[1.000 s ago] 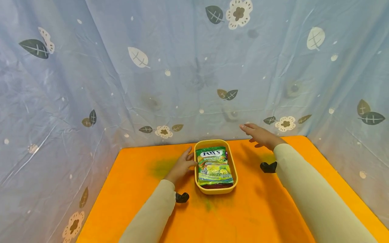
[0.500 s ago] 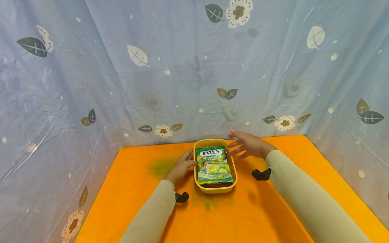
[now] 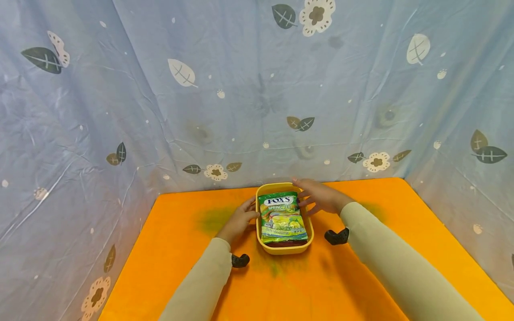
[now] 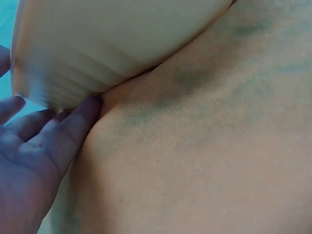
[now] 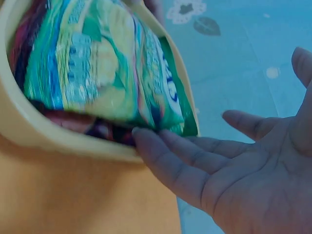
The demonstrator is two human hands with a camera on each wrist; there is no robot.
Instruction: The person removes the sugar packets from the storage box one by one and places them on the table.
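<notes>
A yellow rectangular tub (image 3: 286, 251) stands on the orange table, holding a green FOX'S Spring Tea candy bag (image 3: 283, 218). Under that bag, a dark reddish packet (image 5: 73, 120) shows in the right wrist view. My left hand (image 3: 237, 222) is at the tub's left side; its fingertips touch the ribbed lower wall (image 4: 105, 53) in the left wrist view. My right hand (image 3: 324, 199) reaches over the tub's right rim with its fingers spread and extended. In the right wrist view, its fingertips lie right at the rim and the bag's edge, and the palm holds nothing.
The orange table (image 3: 180, 267) ends just behind the tub. A pale blue curtain (image 3: 241, 111) with leaf and flower prints hangs along the back and both sides. A black piece (image 3: 336, 236) sits at the right cuff and a similar black piece (image 3: 240, 261) at the left.
My right hand has come left and down from beside the tub to its right rim. My left hand, the tub and the candy bag stay in place.
</notes>
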